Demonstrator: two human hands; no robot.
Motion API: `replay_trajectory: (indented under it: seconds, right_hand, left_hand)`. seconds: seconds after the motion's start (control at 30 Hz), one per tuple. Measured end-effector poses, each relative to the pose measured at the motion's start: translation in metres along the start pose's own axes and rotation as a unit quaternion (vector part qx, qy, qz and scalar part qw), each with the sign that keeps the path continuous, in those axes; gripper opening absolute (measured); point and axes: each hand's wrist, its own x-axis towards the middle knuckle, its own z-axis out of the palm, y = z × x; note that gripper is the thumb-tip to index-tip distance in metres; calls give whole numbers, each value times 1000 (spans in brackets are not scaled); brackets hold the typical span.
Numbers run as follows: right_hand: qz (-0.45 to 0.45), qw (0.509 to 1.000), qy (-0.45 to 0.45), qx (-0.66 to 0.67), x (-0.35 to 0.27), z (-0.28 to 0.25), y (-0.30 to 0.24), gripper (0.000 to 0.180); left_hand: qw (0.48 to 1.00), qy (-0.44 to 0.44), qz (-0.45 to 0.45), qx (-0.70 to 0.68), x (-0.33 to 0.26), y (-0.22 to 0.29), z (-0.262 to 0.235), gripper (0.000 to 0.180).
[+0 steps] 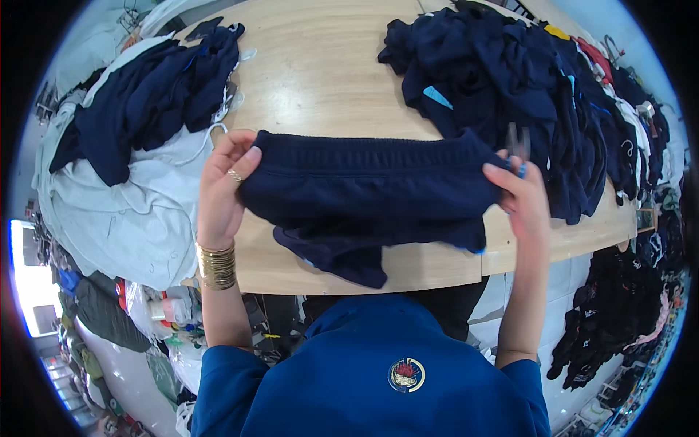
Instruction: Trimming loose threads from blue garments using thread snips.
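The left corner of an elastic waistband [349, 151] is pinched by the left hand [227, 164], with the thumb laid on the near face and the fingers curled behind. The opposite corner is gripped by the right hand [518, 191], in which blue-handled snips [518, 142] are also carried, points directed away from the body. Between the two hands the navy garment [364, 207] is held spread above the near edge of the worktop [313, 87], its lower part left to hang in loose folds. It may be judged light, soft and limp, not fragile and hardly slippery; only the gathered waistband would be expected to give springy resistance, so it is best held at the two waistband corners, where the fabric is kept flat, while the snip points are kept clear of the cloth. The far face of the garment is hidden, and whether its lowest fold is rested on the worktop cannot be told. The snips are blurred, and the fingers around them are only partly shown. Farther out, single pieces cannot be separated by eye within the left navy pile [160, 95], heaped on pale cloth [109, 211], or within the right navy pile [480, 80], beyond which the surroundings are bent and cut off by the lens rim.
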Motion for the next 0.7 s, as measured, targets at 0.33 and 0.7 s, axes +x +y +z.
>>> replay_trajectory:
  seconds: [0.33,0.7]
  right_hand:
    - [-101,988,110,42,-33,-28,-35,18]
    - [-134,982,114,76,-44,-45,-30,15]
  left_hand:
    - [997,-19,70,6,0,39,29,18]
    - [989,7,113,100,-7,46,41,19]
